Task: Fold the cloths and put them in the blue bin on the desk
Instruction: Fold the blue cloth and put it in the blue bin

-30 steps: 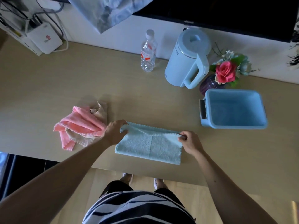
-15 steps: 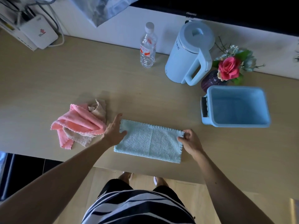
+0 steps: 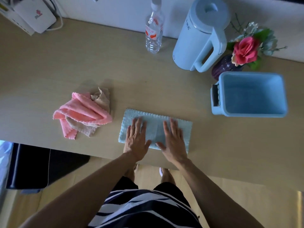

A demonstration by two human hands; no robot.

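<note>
Where both hands press, light-blue cloth [image 3: 184, 127] lies beneath fingers [image 3: 137, 124].

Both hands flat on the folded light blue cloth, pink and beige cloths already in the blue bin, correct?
Not quite. The head view shows the pink cloth and beige cloth heaped on the desk, left of the light blue cloth; the blue bin is empty. Left hand and right hand do lie flat on it.

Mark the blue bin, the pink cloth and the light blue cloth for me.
blue bin [image 3: 221, 92]: head view, on its left rim.
pink cloth [image 3: 82, 111]: head view, middle of the crumpled folds.
light blue cloth [image 3: 155, 127]: head view, bare patch between the two hands.
</note>
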